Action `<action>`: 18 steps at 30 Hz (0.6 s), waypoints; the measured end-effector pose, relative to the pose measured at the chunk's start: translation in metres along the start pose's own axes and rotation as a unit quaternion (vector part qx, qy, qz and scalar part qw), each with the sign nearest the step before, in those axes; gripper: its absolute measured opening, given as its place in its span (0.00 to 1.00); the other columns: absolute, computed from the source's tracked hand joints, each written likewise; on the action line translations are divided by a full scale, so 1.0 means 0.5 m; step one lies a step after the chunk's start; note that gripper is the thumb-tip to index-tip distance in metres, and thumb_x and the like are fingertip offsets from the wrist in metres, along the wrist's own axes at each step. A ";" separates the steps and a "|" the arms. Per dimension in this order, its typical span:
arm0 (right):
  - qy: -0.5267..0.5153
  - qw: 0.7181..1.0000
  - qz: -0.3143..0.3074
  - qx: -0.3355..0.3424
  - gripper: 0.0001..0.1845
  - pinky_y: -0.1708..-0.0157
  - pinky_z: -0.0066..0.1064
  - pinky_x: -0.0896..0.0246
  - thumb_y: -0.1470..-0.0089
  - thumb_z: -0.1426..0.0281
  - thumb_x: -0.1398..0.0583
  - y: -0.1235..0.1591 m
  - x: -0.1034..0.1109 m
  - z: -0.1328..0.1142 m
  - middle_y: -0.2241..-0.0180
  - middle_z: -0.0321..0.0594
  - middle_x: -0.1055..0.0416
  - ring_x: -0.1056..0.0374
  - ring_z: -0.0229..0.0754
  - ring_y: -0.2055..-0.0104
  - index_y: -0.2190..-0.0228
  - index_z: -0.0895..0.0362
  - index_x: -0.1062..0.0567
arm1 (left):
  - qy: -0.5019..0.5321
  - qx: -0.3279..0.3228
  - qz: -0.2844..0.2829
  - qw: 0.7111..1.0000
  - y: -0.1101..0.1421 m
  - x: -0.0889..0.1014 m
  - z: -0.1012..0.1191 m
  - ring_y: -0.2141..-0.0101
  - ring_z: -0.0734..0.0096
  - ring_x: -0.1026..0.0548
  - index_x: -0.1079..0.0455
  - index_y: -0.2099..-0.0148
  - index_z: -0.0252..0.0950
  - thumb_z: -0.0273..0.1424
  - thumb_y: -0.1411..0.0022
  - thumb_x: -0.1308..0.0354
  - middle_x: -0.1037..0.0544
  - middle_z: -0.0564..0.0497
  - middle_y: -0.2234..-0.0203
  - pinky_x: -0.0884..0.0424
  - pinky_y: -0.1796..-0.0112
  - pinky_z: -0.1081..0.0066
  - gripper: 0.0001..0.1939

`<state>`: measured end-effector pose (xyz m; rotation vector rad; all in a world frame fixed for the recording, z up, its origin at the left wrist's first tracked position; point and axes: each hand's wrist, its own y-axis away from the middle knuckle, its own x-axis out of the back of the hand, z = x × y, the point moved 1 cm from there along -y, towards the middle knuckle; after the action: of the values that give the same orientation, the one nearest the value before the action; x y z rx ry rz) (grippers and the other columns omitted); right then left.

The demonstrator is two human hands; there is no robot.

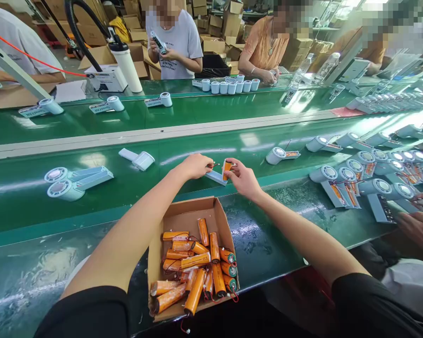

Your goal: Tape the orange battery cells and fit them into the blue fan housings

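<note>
Right hand (246, 182): fingers clamped on a smooth orange cylinder (227, 170), near-upright above the glossy green belt (183, 141). Left hand (196, 166): fingers pinched on a thin wire (214, 165). Between hands, a slim pale-blue plastic handle (216, 177). Nearer, a shallow matte cardboard box (186, 212); jumbled shrink-wrapped orange cylinders (196, 260), some ends green.

Cardboard boxes (213, 45) pile up behind a white cylinder (129, 69), black hose (74, 26) arching to its left, clear bottles (327, 68) to its right.
</note>
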<state>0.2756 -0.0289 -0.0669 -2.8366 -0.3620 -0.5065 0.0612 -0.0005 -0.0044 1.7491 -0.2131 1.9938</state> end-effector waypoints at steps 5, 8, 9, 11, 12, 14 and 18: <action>0.161 0.986 0.003 0.041 0.24 0.52 0.39 0.24 0.38 0.66 0.38 0.008 0.009 -0.011 0.59 0.40 0.15 0.18 0.51 0.55 0.40 0.51 0.27 | 0.006 -0.003 0.008 1.000 -0.011 -0.005 0.007 0.60 0.66 0.21 0.22 0.57 0.43 0.34 0.35 0.44 0.15 0.53 0.61 0.33 0.62 0.72 0.09; 0.276 0.959 -0.007 0.055 0.25 0.51 0.39 0.25 0.35 0.67 0.41 0.015 0.012 -0.023 0.59 0.42 0.15 0.18 0.52 0.53 0.38 0.53 0.27 | 0.011 -0.004 0.009 1.000 -0.017 -0.004 0.014 0.60 0.65 0.21 0.22 0.59 0.43 0.33 0.35 0.43 0.15 0.52 0.62 0.33 0.62 0.71 0.08; 0.310 0.949 -0.014 0.057 0.25 0.52 0.38 0.26 0.33 0.67 0.42 0.017 0.012 -0.027 0.57 0.44 0.15 0.18 0.52 0.53 0.37 0.55 0.28 | 0.013 -0.005 0.010 1.000 -0.019 -0.003 0.016 0.60 0.64 0.21 0.22 0.60 0.42 0.33 0.35 0.43 0.15 0.52 0.62 0.33 0.62 0.71 0.08; 0.372 0.925 -0.035 0.065 0.25 0.54 0.36 0.27 0.32 0.67 0.43 0.022 0.013 -0.038 0.54 0.47 0.16 0.19 0.52 0.52 0.37 0.57 0.28 | 0.022 -0.006 0.013 1.000 -0.023 -0.002 0.020 0.60 0.64 0.21 0.22 0.60 0.42 0.33 0.36 0.43 0.16 0.52 0.63 0.33 0.62 0.71 0.07; 0.399 0.913 -0.046 0.070 0.24 0.56 0.35 0.28 0.31 0.67 0.44 0.023 0.013 -0.045 0.52 0.49 0.16 0.19 0.53 0.51 0.37 0.57 0.28 | 0.028 -0.006 0.016 0.999 -0.025 -0.002 0.022 0.60 0.64 0.21 0.22 0.60 0.42 0.33 0.36 0.43 0.16 0.52 0.63 0.33 0.62 0.71 0.07; 0.442 0.890 -0.078 0.078 0.23 0.59 0.33 0.30 0.30 0.66 0.46 0.022 0.015 -0.061 0.50 0.49 0.17 0.20 0.53 0.52 0.37 0.56 0.28 | 0.040 0.000 0.021 0.999 -0.030 -0.002 0.025 0.59 0.64 0.21 0.22 0.60 0.42 0.33 0.36 0.43 0.16 0.52 0.63 0.33 0.61 0.71 0.08; 0.492 0.851 -0.167 0.070 0.24 0.60 0.33 0.33 0.29 0.65 0.48 0.006 0.010 -0.096 0.51 0.46 0.17 0.20 0.52 0.55 0.35 0.52 0.30 | 0.064 0.027 0.033 0.997 -0.040 -0.005 0.029 0.57 0.61 0.20 0.21 0.58 0.41 0.31 0.36 0.43 0.15 0.49 0.60 0.31 0.59 0.69 0.09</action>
<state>0.2660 -0.0437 -0.0216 -1.9873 -0.6191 -1.7772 0.0835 0.0104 -0.0081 1.6589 -0.1784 2.1691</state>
